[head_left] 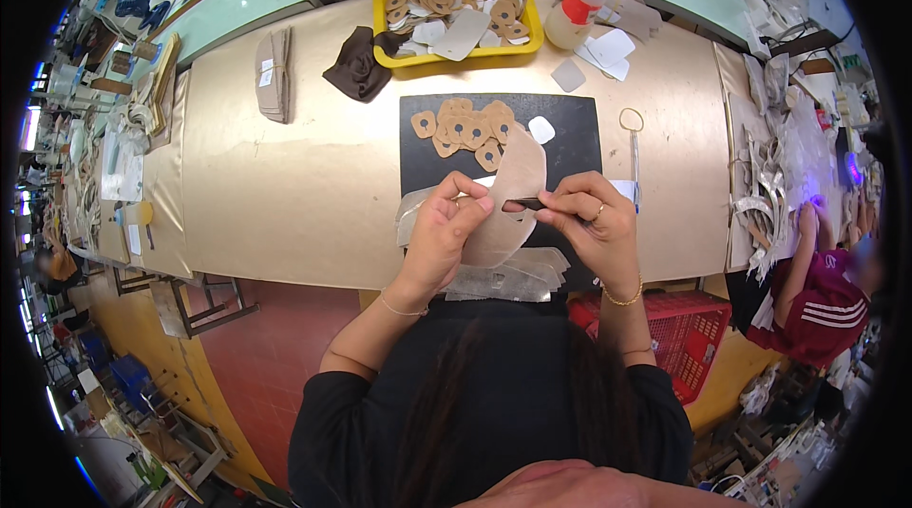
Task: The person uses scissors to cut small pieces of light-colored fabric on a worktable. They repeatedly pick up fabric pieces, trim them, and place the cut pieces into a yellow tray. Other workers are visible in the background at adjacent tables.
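Between my hands is a curved beige panel (522,161), held over a black mat (572,123). My left hand (445,231) pinches its left edge between thumb and fingers. At the panel's right side, my right hand (594,219) pinches a small dark strip-like piece (528,204), which overlaps the panel; its exact kind I cannot make out. A small brown patch shows beside the dark piece. Beyond the panel lies a cluster of tan rounded pieces (459,125) with dark centres, beside a white rounded piece (540,129). Pale flat panels (508,280) are fanned out near my body.
A yellow basket (388,60) full of cut pieces stands at the back, beside a blue-capped bottle (578,9). Dark cloth (357,66) and stacked beige panels (274,81) lie left of it. A red crate (698,337) is below at right, near another person (822,294).
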`<state>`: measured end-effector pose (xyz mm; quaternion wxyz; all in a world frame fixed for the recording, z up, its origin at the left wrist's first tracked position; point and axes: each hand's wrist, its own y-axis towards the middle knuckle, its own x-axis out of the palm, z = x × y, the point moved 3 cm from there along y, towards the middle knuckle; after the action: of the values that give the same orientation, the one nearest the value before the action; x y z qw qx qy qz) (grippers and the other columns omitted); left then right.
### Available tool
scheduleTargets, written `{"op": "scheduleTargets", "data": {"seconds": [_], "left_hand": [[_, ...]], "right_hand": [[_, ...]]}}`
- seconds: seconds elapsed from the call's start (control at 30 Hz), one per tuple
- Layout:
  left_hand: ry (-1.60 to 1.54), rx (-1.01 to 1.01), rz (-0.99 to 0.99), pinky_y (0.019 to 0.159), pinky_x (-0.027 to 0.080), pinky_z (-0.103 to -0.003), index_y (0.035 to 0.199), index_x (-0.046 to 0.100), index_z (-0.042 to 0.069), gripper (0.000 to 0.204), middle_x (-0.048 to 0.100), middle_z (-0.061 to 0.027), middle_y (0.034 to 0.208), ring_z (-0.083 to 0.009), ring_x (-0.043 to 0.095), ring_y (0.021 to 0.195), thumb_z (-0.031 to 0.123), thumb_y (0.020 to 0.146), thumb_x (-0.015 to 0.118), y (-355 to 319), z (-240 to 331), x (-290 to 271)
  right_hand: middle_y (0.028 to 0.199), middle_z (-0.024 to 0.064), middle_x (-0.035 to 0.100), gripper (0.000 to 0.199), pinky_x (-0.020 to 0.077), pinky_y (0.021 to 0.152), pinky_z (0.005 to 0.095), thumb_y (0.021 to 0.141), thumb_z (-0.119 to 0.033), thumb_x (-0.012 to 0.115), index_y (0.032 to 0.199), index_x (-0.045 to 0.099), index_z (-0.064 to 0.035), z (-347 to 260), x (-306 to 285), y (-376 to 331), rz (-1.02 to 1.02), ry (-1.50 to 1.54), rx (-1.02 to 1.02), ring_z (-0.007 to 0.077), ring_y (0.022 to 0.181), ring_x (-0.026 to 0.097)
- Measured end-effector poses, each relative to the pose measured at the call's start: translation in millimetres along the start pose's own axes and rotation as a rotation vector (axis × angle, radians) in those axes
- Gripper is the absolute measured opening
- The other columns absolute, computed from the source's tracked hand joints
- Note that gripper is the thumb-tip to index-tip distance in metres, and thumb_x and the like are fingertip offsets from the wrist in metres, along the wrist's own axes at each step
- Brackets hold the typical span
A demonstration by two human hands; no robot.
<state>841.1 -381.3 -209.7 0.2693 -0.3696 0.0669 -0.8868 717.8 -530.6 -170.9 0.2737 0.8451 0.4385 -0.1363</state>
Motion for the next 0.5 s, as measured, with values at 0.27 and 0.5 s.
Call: {"op": "scheduleTargets", "data": {"seconds": [0.27,0.5], "left_hand": [[0.842,0.328,0.007,0.073,0.054,-0.030,0.095,0.063,0.005,0.010,0.069,-0.0083,0.098,-0.0141,0.065,0.094,0.014,0.091,0.065,-24,1,-4],[1.588,0.626,-0.722,0.076,0.056,-0.033,0.095,0.069,0.009,0.017,0.067,-0.0060,0.114,-0.0242,0.067,0.096,0.021,0.083,0.070,-40,-40,-13]], "right_hand": [[0.085,0.0048,0.063,0.022,0.0451,0.061,0.0233,0.072,0.000,0.081,0.093,0.075,-0.0033,7,-32,-7,0.264,0.001,0.085,0.0121,0.073,0.058],[0.089,0.0044,0.061,0.028,0.0441,0.062,0.0226,0.072,-0.004,0.083,0.098,0.075,-0.0048,13,-38,-14,0.279,-0.010,0.106,0.0112,0.075,0.056]]}}
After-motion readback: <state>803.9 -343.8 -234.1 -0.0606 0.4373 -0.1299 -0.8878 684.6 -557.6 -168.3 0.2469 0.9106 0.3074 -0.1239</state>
